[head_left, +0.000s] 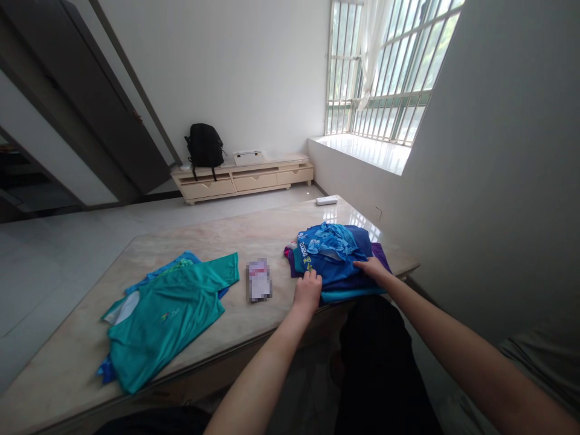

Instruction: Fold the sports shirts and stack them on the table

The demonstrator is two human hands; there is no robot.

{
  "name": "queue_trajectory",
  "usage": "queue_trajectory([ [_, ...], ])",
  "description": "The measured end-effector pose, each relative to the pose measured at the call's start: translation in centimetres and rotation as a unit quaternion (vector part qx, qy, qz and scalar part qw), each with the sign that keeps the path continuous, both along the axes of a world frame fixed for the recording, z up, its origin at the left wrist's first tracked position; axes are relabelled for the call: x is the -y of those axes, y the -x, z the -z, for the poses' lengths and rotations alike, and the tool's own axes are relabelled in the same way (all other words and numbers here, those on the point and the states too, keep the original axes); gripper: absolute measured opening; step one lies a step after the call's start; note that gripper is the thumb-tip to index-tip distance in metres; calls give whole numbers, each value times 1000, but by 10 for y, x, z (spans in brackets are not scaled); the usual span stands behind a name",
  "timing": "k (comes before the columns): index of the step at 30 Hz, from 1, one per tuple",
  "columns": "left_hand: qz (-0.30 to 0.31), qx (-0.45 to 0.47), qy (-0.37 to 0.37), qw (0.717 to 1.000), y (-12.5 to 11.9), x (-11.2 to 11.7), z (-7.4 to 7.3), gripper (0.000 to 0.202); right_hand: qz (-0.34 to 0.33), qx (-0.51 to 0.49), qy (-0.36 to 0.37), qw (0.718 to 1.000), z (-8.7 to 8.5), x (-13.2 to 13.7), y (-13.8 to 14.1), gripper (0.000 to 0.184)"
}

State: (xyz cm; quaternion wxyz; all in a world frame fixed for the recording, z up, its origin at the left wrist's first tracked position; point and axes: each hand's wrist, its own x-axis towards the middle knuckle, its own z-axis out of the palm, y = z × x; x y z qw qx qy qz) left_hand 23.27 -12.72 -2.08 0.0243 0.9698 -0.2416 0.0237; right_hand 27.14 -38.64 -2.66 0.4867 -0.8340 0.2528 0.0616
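A dark-blue printed T-shirt (338, 272) lies partly bunched on top of a pile of clothes at the right of the table. My left hand (309, 291) is closed on its near left edge, fingers curled over the cloth. At its right side, my right hand (374, 270) pinches the fabric, the thumb and fingers close together. Light-blue patterned cloth (328, 241) is bunched on top of the shirt. Purple cloth (381, 257) sticks out from under the pile. Left of the hands, a teal T-shirt (172, 326) lies spread over other blue garments.
The stone-topped table (272, 229) also bears a pixelated packet (259, 281) near the middle and a small white case (327, 200) at the far end. Beyond stands a low cabinet (254, 181) with a black backpack (205, 145). A wall (475, 181) rises at the right.
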Motion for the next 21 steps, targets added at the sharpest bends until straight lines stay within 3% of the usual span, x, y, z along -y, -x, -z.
queue_trajectory([
  [5,-3,4,8,1000,-4,5,-12,27,36,24,-168,985,-3,14,0,29],
  [10,23,-15,26,999,11,17,-16,28,99,82,-255,958,7,36,20,20],
  [13,60,-39,31,997,30,22,-5,25,136,106,-257,951,26,41,53,14],
  [17,81,-55,47,994,45,18,11,27,135,98,-243,956,51,40,101,27],
  [21,86,-57,67,992,50,5,14,33,105,96,-186,972,55,41,119,45],
])
